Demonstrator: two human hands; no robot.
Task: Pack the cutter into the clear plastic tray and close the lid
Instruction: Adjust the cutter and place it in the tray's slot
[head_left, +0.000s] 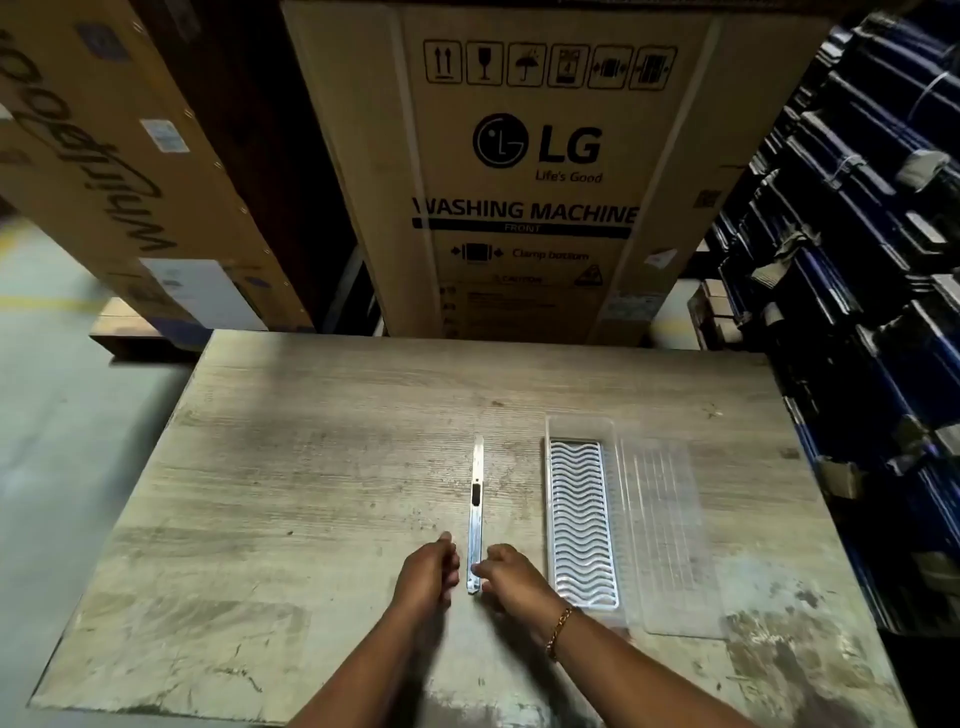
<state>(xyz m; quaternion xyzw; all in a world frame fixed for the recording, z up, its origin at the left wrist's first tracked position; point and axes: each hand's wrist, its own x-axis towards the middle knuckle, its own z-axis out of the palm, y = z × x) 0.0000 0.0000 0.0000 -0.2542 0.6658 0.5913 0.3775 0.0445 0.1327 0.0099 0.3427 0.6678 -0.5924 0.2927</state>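
A long silver metal cutter (476, 499) with a black slider lies lengthwise on the wooden table (311, 467), blade end pointing away from me. My left hand (428, 569) sits just left of its near end, fingers curled and empty. My right hand (506, 574) is at the right of that end, and its fingertips touch the cutter's side. To the right lies the clear plastic tray (581, 519) with a wavy ribbed base. Its clear lid (667, 535) is swung open flat on the table to the tray's right.
A large LG washing machine carton (540, 171) stands behind the table's far edge, another carton (104, 171) at the back left. Stacked dark blue bundles (883, 260) line the right side. Bare floor (52, 441) lies to the left.
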